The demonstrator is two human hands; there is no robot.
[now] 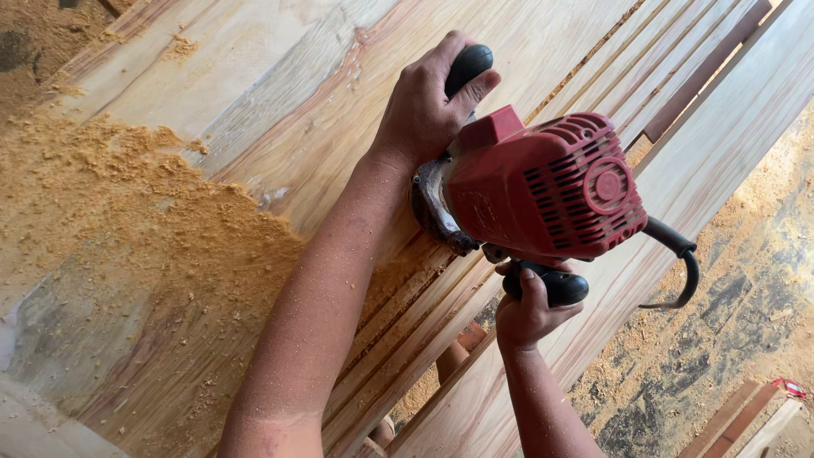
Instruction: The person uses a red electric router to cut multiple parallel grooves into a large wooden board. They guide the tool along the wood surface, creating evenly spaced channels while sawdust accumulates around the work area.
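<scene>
Gripping red router (543,187) between both hands, left hand (428,106) above, right hand (530,309) below.

1. Power router (543,191): red housing with slotted vents, dark grey metal base.
2. Router handles: black, one above the red housing, one below it.
3. Cord (678,263): black, right of the router.
4. Planks (280,127): pale tan with reddish-brown grain streaks, left of and under the router.
5. Sawdust (127,212): orange-yellow, far left of the router.
6. Ground (729,339): grey-brown, sawdust-speckled, lower right of the router.
7. Left hand (428,106), right hand (530,309): dusted with pale specks.
</scene>
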